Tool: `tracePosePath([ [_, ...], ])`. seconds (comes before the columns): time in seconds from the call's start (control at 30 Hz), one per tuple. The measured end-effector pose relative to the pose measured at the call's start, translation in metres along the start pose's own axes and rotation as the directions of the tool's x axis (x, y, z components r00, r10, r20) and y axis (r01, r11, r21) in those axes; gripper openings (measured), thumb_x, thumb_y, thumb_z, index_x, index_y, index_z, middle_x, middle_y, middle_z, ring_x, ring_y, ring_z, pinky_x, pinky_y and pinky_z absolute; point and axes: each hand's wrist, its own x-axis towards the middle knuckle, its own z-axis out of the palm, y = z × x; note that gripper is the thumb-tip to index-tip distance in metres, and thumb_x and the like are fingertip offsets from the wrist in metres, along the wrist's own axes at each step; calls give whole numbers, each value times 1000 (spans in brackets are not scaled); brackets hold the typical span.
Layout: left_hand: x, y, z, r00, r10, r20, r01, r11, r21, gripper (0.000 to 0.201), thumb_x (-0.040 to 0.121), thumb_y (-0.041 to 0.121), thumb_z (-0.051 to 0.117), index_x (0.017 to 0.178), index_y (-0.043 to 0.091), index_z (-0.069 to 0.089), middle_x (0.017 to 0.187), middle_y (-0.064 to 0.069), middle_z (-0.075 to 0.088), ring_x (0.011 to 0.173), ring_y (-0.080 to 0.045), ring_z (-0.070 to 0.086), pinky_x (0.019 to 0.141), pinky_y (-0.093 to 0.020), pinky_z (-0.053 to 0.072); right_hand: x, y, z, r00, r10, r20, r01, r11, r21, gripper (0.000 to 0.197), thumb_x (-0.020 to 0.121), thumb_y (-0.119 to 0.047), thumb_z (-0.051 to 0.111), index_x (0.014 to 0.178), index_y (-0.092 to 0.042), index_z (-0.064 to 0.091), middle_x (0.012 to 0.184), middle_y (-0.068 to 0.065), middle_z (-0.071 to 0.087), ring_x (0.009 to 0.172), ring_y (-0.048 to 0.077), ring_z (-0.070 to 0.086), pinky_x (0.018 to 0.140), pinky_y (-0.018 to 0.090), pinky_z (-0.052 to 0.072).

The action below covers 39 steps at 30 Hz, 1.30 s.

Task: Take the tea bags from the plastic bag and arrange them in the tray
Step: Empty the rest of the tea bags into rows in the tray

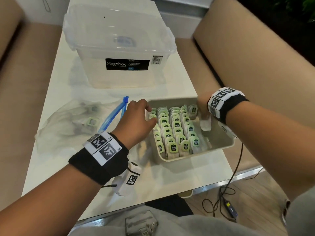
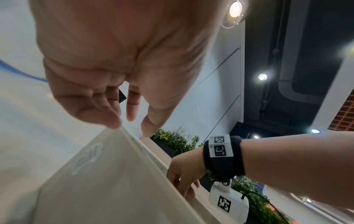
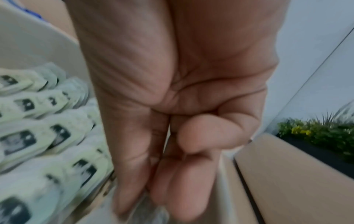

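A beige tray [image 1: 204, 153] on the white table holds several rows of tea bags [image 1: 175, 132] with green tags. My left hand [image 1: 150, 116] reaches over the tray's far left corner, its fingertips touching the tea bags at the top of the left row. In the left wrist view its fingers [image 2: 132, 112] point straight down at the tray wall [image 2: 114, 174]. My right hand [image 1: 203, 114] pinches a white tea bag [image 1: 205, 125] that hangs over the bare right side of the tray. The clear plastic bag [image 1: 71, 120] lies left of the tray with a tea bag tag [image 1: 92, 120] showing inside.
A lidded clear Megabox bin [image 1: 119, 53] stands at the back of the table. The bag's blue zip strip [image 1: 114, 114] lies by my left hand. Tan sofa seats flank the table. A black cable [image 1: 235, 167] and adapter [image 1: 231, 208] trail on the floor at right.
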Motion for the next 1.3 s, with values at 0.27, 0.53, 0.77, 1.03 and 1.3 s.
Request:
tracePosePath([
  [0.27,6,39,1,989,144,39,-140,987,-82,27,97,32,52,95,8,62,93,-7,63,82,-24,60,75,-36,48,-97,-1,-55,963,29,-267,133,813,566,18,82,-27,71,87,-11,69,77,-1,71,62,14,63,46,19,39],
  [0.53,14,46,-14,922,-222,317,381,672,-635,63,100,57,28,83,12,68,71,1,68,62,-14,55,57,-27,37,-123,-36,-69,784,-50,-618,494,652,574,10,76,-24,73,76,-16,67,75,-2,70,58,10,63,53,21,45],
  [0.77,10,37,-23,960,-183,212,280,637,-718,12,95,21,56,85,16,62,73,0,68,65,-12,62,55,-23,45,-132,-51,-62,624,-231,-747,628,717,303,11,80,-34,68,84,-23,69,70,-17,58,61,-3,49,61,17,37],
  [1.03,2,30,-13,990,8,143,97,696,-712,13,100,18,52,88,20,56,87,3,64,80,-11,65,58,-23,51,-125,-30,-59,721,-66,-690,655,392,646,23,83,-38,70,86,-15,70,67,-14,63,54,4,57,51,11,41],
  [1.3,3,31,-11,979,142,143,-5,727,-687,14,101,17,48,90,19,55,88,-2,70,80,-13,66,63,-27,52,-118,-26,-53,821,-237,-519,570,294,767,13,90,-21,64,98,-12,69,76,-4,70,63,5,64,62,23,52],
])
